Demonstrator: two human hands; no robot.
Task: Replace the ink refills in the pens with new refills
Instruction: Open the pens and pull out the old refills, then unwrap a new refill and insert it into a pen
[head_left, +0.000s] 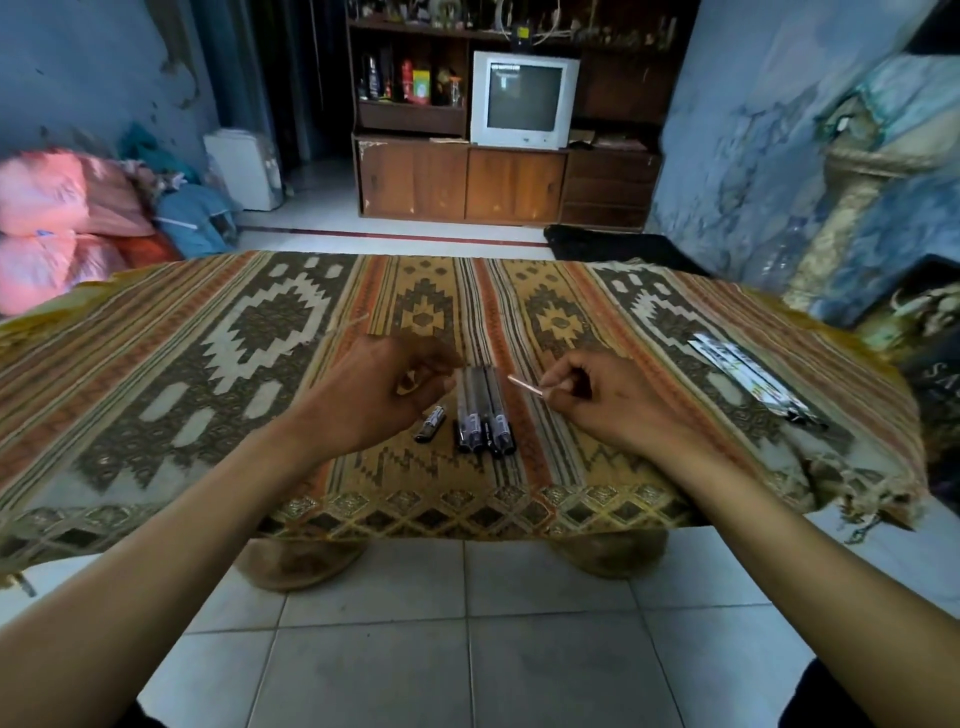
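pens (485, 410) betw hands, refill packs (753, 382) right

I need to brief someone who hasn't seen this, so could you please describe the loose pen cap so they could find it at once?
Start at the low table under the patterned cloth, then find the pens lying side by side at its middle. Just left of them, beneath the left hand, lies the pen cap: a short dark stub, alone and far shorter than the pens.
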